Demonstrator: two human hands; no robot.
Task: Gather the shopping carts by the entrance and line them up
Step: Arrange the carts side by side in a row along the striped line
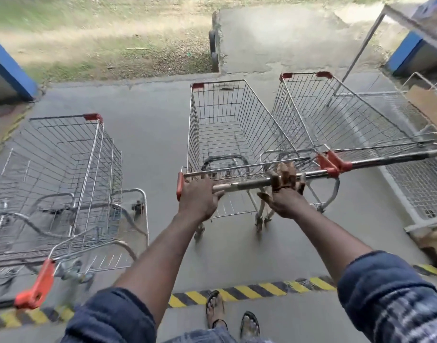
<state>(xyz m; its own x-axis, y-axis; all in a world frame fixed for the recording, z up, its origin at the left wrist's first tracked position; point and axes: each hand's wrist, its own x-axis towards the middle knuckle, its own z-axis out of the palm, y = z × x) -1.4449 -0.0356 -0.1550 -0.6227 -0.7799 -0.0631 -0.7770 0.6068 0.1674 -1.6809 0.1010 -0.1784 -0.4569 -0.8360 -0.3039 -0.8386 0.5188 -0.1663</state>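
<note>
Three wire shopping carts with red corner caps stand on the concrete. The middle cart (pixel 227 125) is straight ahead of me, and both hands grip its handle bar (pixel 247 185). My left hand (pixel 199 199) is wrapped around the bar's left end, beside the red end cap. My right hand (pixel 285 194) holds the bar further right, fingers blurred over it. The right cart (pixel 336 115) stands close beside the middle one, its handle touching or overlapping the middle cart's handle end. The left cart (pixel 71 174) stands apart, angled, its red handle end near my left sleeve.
A yellow-and-black striped edge (pixel 249 290) crosses the floor at my sandalled feet. A wire mesh rack (pixel 415 184) and cardboard lie at the right. Blue walls (pixel 9 70) flank both sides. Beyond the slab are a concrete ramp (pixel 274 40), grass and a step edge.
</note>
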